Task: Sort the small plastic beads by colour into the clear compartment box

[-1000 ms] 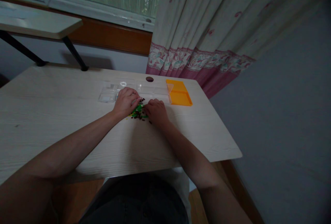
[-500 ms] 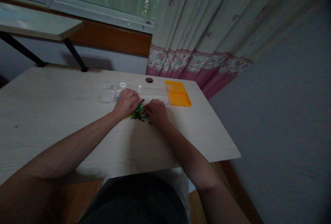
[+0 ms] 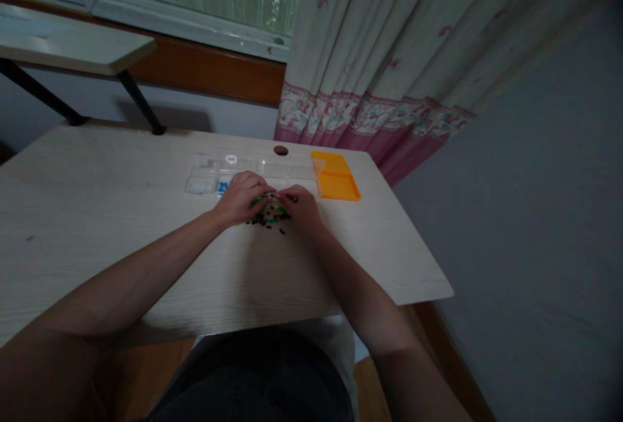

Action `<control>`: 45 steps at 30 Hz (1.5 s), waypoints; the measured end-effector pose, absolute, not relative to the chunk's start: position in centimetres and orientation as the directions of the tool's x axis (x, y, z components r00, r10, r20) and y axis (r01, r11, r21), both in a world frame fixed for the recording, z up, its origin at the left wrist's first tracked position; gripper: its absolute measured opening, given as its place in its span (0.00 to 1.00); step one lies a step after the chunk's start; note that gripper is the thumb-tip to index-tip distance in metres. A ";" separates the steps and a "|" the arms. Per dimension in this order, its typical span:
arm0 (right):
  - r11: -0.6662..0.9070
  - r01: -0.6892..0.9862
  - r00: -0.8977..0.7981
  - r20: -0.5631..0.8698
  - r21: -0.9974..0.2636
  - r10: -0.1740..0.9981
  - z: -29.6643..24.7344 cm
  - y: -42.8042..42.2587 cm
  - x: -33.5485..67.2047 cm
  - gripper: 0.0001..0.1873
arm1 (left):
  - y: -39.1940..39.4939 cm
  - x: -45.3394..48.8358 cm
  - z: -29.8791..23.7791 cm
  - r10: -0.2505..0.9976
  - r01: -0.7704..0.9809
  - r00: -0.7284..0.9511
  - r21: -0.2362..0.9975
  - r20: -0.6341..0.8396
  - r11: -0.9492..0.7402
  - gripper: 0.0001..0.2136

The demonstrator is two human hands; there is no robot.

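Observation:
A loose pile of small dark and green pieces (image 3: 267,218) lies on the pale table, too small to name in kind. Over its left side is my left hand (image 3: 240,198), fingers bent and drawn together at the tips. My right hand (image 3: 304,206) closes in a pinch at the pile's right edge, its fingertips almost meeting those of the left. Whatever either hand pinches is too small to make out. Just behind my left hand, blue pieces (image 3: 222,187) sit in a clear plastic compartment tray (image 3: 195,175).
An orange tray (image 3: 337,187) rests to the right of the clear one. Beyond them the table (image 3: 370,247) has a round hole (image 3: 281,150). A raised shelf (image 3: 131,52) on black legs stands at the back left. A curtain (image 3: 350,71) hangs behind the table.
Both hands' fingertips have come closer together above the pile. My left hand has shifted slightly right, so more of the blue pieces shows. The trays have stayed put.

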State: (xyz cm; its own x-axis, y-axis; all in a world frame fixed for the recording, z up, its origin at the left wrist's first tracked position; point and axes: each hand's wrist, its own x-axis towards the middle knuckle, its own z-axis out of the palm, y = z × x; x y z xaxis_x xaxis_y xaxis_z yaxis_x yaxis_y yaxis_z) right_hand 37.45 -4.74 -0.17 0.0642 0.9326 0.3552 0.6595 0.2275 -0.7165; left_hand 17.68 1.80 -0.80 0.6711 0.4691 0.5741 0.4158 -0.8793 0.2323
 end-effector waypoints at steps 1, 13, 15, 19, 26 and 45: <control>0.226 0.638 0.070 0.349 -0.736 0.935 -0.1 -4.7 37.5 0.06 | 1.8 17.7 -0.8 0.470 0.415 0.671 0.234 0.574 -0.879 0.14; 0.168 0.408 0.094 0.224 -0.898 0.970 -0.2 -4.7 37.3 0.08 | 2.2 17.4 -0.8 0.383 0.407 0.644 0.127 0.662 -0.905 0.10; 0.176 0.407 0.095 0.233 -0.896 0.968 -0.2 -4.7 37.3 0.08 | 2.2 17.4 -0.8 0.370 0.409 0.646 0.106 0.668 -0.906 0.10; 0.182 0.425 0.113 0.251 -0.887 0.961 -0.2 -4.8 37.2 0.08 | 2.1 17.5 -0.6 0.376 0.430 0.637 0.094 0.673 -0.898 0.10; 0.185 0.488 0.148 0.289 -0.853 0.946 0.1 -4.9 37.0 0.07 | 2.0 17.5 -0.7 0.410 0.470 0.624 0.100 0.665 -0.877 0.10; 0.133 0.428 0.241 0.255 -0.894 0.936 -0.2 -4.5 37.5 0.07 | 2.6 17.3 -1.1 0.634 0.651 0.431 0.266 0.642 -0.711 0.12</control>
State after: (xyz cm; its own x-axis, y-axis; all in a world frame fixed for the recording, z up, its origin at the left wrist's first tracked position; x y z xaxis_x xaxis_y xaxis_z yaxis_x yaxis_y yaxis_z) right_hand 37.46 -4.47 -0.22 0.2413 0.9364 0.2546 0.4284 0.1326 -0.8938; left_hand 17.29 2.65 -1.15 0.4305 0.6341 0.6423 0.6507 -0.7112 0.2660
